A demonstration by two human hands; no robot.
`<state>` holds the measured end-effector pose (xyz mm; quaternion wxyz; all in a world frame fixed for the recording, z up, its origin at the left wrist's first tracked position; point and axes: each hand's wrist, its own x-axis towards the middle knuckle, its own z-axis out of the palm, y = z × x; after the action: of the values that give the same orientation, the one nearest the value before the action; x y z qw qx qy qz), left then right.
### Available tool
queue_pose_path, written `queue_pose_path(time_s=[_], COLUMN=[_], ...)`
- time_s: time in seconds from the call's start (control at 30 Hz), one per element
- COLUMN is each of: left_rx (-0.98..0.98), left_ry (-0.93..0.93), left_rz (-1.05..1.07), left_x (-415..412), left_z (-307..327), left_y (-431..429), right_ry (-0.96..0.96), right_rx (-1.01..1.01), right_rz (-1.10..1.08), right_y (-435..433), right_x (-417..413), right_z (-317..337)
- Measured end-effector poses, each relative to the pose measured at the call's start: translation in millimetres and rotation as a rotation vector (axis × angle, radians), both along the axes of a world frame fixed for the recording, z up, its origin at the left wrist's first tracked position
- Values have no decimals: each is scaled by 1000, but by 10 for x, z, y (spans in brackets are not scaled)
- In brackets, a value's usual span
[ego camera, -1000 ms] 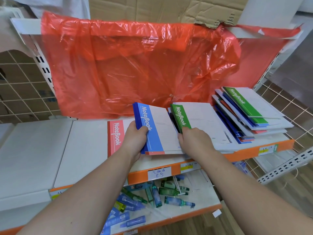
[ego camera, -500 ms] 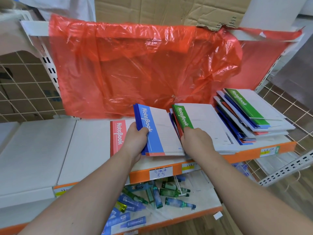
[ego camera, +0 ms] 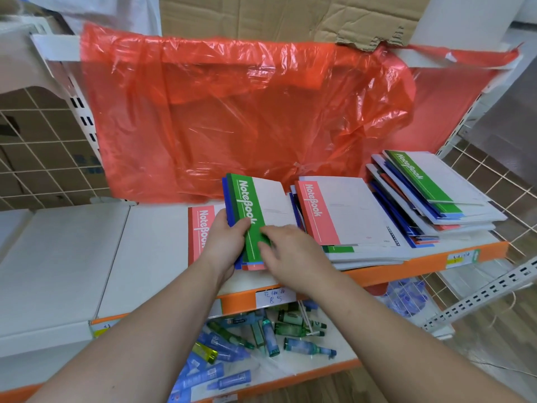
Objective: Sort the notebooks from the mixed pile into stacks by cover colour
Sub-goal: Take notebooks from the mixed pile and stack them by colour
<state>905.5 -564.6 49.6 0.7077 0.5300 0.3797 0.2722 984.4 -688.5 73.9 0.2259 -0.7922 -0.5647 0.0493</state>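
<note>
My left hand (ego camera: 225,242) grips a small bundle of notebooks by its spine, a green-spined notebook (ego camera: 255,210) on top and blue ones under it. My right hand (ego camera: 287,251) lies on the lower edge of that green notebook, fingertips on the cover. Under the bundle a red-spined notebook (ego camera: 199,234) lies flat on the shelf (ego camera: 151,242). To the right sits the mixed pile with a red-spined notebook (ego camera: 343,210) on top. Further right a fanned stack (ego camera: 430,193) is topped by a green-spined notebook.
A red plastic sheet (ego camera: 247,117) hangs behind the shelf, torn cardboard above it. The lower shelf (ego camera: 290,370) holds several small blue and green bottles. Wire mesh panels stand at the far left and right. A handwritten price label (ego camera: 273,296) is on the orange shelf edge.
The green-spined notebook moved from the mixed pile onto the bundle in my left hand, covering the blue one. A red-spined notebook now tops the pile. My right hand followed to the left.
</note>
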Motion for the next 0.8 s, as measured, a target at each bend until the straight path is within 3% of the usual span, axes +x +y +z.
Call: queue_pose_path(time_s=[0.2,0.27,0.4,0.63,0.8], left_rx=[-51,-62,71,541,589], left_ry=[-85,-110,-95,-42,-93], left_rz=[-8,-22,-85,-86,-97], left_x=[-66,-43,97,603,936], left_z=[189,253,323,503,572], left_y=[9,-2,-36,-239,-421], right_ry=[400,506,800,682,632], right_rx=[89,53,213,445,578], right_rz=[-371,-398,-420,-484,-463], right_y=[65,43,-24,-320,-453], right_x=[429,503,614,946,1133], right_z=[55,93,61,243,331])
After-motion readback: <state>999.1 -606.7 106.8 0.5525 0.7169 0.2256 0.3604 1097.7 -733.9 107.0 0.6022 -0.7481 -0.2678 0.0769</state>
